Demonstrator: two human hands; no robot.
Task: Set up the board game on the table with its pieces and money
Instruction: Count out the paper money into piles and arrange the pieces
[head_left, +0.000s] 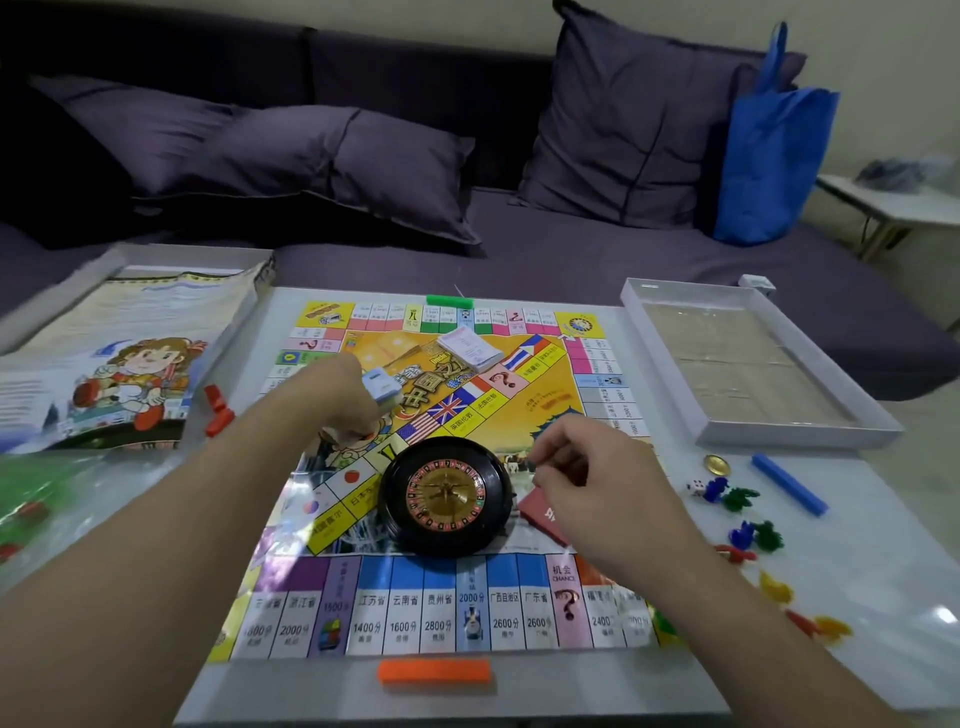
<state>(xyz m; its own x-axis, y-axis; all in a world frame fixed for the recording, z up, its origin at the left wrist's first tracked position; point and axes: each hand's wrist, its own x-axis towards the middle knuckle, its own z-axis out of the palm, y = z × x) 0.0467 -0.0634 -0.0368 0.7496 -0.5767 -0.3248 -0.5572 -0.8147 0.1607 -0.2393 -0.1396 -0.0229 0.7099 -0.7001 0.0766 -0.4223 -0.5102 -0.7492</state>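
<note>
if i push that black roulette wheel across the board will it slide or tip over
The roulette wheel looks low and wide, so it would likely slide rather than tip. The game board beneath looks glossy, probably offering little friction. Its inner wheel may spin if jolted.
</note>
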